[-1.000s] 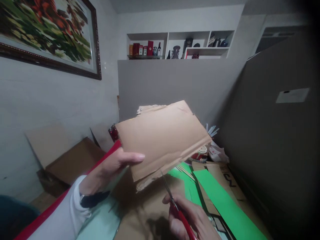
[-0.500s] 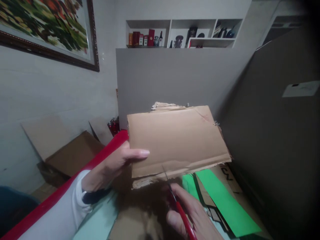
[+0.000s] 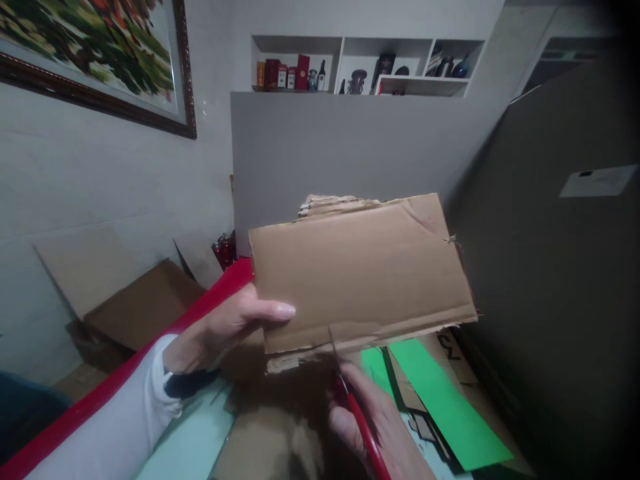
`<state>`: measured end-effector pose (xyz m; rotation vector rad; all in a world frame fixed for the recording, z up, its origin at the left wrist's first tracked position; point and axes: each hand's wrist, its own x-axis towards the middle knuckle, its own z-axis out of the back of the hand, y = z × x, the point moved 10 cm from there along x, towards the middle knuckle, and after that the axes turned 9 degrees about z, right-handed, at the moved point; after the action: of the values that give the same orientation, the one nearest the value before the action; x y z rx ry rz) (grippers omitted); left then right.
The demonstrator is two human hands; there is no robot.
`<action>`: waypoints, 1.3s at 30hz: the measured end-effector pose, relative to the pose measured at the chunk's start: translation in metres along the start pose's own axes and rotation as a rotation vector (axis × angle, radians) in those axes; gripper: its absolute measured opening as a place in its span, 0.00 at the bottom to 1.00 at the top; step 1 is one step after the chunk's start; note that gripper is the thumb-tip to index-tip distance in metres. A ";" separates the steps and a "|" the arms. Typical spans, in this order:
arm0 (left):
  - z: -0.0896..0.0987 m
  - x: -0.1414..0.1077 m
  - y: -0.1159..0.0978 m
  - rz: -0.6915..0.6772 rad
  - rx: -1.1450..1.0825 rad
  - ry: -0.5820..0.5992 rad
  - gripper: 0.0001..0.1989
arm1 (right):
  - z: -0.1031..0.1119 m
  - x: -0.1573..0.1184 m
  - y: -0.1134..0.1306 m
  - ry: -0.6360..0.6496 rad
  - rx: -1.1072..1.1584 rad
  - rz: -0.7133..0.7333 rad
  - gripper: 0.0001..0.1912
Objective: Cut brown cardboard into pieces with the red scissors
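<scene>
My left hand [image 3: 240, 321] grips a brown cardboard piece [image 3: 357, 270] at its lower left corner, thumb flat on the front face. The fingers behind the cardboard are hidden. Its edges are ragged, with torn layers along the top and bottom. In my right hand [image 3: 375, 413] is a pair of red-handled scissors [image 3: 364, 427], wrapped by the fingers. One blade lies in front of the cardboard near its lower edge; I cannot tell how far apart the blades are.
Below lie bright green strips [image 3: 445, 407], a pale sheet [image 3: 190, 433] and more cardboard [image 3: 270, 443]. A red edge [image 3: 125, 360] runs along the left, beside an open cardboard box [image 3: 143, 303]. A grey panel [image 3: 345, 147] stands ahead, and a dark panel [image 3: 550, 267] at right.
The cardboard's right end has risen and come a little closer, so it looks larger. The scissors have turned slightly more upright at its lower edge. Both hands keep their grips.
</scene>
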<state>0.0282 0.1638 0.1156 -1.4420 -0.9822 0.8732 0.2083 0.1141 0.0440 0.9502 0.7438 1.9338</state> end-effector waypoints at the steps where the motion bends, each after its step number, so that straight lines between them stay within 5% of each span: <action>1: -0.001 0.001 0.001 0.000 -0.014 0.010 0.22 | -0.004 0.003 0.000 0.015 0.018 0.009 0.25; 12: -0.009 0.021 0.034 0.103 -0.267 0.189 0.32 | -0.025 0.002 -0.029 -0.106 -0.212 -0.007 0.27; 20: 0.003 0.025 0.040 0.138 -0.319 0.153 0.30 | -0.025 0.005 -0.029 -0.182 -0.277 -0.011 0.30; 39: -0.003 0.032 0.046 0.109 -0.379 0.071 0.31 | -0.012 0.013 -0.019 -0.085 -0.240 0.072 0.23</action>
<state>0.0470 0.1916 0.0705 -1.8488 -1.0621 0.7329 0.2021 0.1325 0.0272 0.9139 0.4225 1.9792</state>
